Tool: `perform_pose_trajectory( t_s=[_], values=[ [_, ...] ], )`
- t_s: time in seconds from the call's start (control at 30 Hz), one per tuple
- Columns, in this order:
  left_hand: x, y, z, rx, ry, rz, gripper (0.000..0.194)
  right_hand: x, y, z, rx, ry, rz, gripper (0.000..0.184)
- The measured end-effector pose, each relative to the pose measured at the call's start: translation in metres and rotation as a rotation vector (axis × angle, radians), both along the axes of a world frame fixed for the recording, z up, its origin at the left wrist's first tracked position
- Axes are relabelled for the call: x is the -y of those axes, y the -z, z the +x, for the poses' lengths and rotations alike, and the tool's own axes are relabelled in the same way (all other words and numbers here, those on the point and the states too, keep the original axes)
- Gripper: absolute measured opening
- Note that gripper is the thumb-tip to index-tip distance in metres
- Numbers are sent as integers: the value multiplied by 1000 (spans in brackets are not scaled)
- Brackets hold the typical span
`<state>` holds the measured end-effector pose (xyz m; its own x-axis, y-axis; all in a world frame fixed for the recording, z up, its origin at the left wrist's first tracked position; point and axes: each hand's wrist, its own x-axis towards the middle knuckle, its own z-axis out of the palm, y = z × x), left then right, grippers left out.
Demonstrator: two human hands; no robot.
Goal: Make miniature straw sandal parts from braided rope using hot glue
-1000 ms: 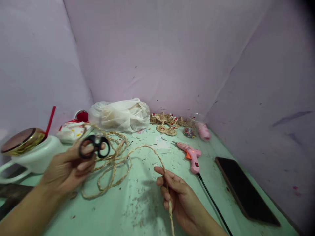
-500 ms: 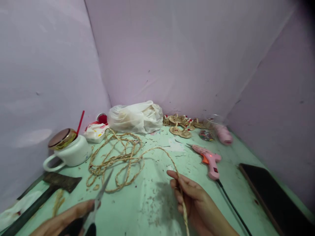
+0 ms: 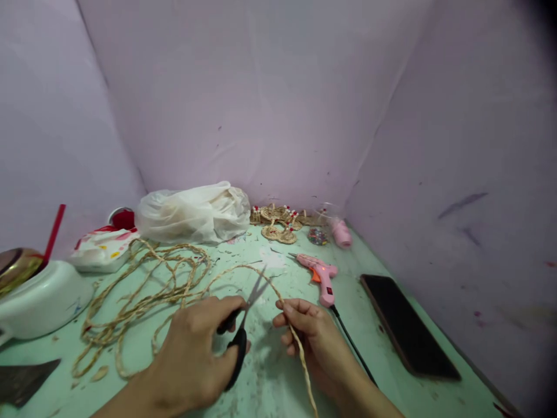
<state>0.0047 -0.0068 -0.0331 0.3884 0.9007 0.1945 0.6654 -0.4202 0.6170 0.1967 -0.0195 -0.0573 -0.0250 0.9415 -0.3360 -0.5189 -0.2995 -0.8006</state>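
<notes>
Head view: your left hand grasps the black-handled scissors, fingers and thumb at the handle loops, blades parted and pointing up and away from you. Your right hand grasps the braided cord between thumb and fingers, the remaining fingers loosely curled; one length hangs down toward you. On the other side, the cord arches to the left, past the scissor tips, to loose loops on the green table. Contact between blades and cord: cannot tell.

Surroundings: pink glue gun beyond your right hand; dark phone lying to its right. At the back, white plastic bag, woven pieces with red and white beads, and pink spool. Far left, white mug, with dark metal blade nearer you, partly out of frame.
</notes>
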Motion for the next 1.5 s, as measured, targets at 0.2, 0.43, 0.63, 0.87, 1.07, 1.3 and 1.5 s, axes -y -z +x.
perform_pose_trajectory(
  t_s=[0.2, 0.43, 0.63, 0.87, 1.07, 1.3, 1.5],
  values=[
    [2, 17, -6, -278, 105, 275, 48, 1, -5, 1, 170, 27, -2, 30],
    [4, 15, -1, -457, 138, 372, 51, 7, -10, -2, 290, -86, 2, 32],
    [3, 9, -2, -537, 169, 412, 52, 8, -11, 2, 168, -194, 37, 35],
    [1, 3, -4, -616, 231, 439, 57, 4, -16, 10, 60, -257, -65, 25],
    [4, 4, -5, -654, 267, 403, 60, 4, -19, 15, 42, -325, -53, 19],
    [3, 4, -7, -677, 304, 378, 65, 3, -21, 17, 26, -377, -93, 21],
    [0, 7, -9, -652, 341, 428, 64, 2, -19, 19, -32, -386, -105, 18]
  ],
)
